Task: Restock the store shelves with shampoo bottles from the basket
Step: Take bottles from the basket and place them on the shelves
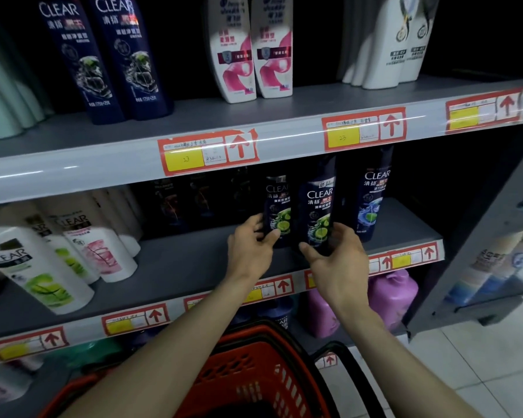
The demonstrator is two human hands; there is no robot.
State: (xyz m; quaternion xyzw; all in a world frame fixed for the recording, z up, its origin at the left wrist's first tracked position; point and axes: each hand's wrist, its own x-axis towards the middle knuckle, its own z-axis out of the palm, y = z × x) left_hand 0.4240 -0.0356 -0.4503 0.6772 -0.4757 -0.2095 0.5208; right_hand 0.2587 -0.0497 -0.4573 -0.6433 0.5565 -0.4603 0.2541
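1. While both hands work at the middle shelf (pixel 178 267), each has hold of one dark shampoo bottle. The left grip (pixel 249 248) holds the left bottle (pixel 277 206) low down, with the thumb across its lower front and the fingers behind its side. The right grip (pixel 337 260) is closed round the foot of the right bottle (pixel 318 206), thumb on one edge and fingers on the other.
2. Location: both bottles stand roughly upright and just beside each other, towards the right of the shelf. A third bottle (pixel 372 197), with a blue label, stands near them on the right. The right hand hides the base of its bottle, so it cannot be told whether that base is seated.
3. Handling, as a judgement: the bottles look like rigid plastic with glossy faces, so they should be stiff and somewhat slippery but not fragile. If full, they carry moderate weight. Tall and narrow, they are likely to tip if pushed high up. The low hold across the narrow sides suits sliding them. A hold at mid-body would suit lifting.
4. Pose: both forearms reach forward and upward over the red basket (pixel 254 372). The wrists are near straight and the palms turn inward towards each other.
5. Basket contents: too dark to tell.
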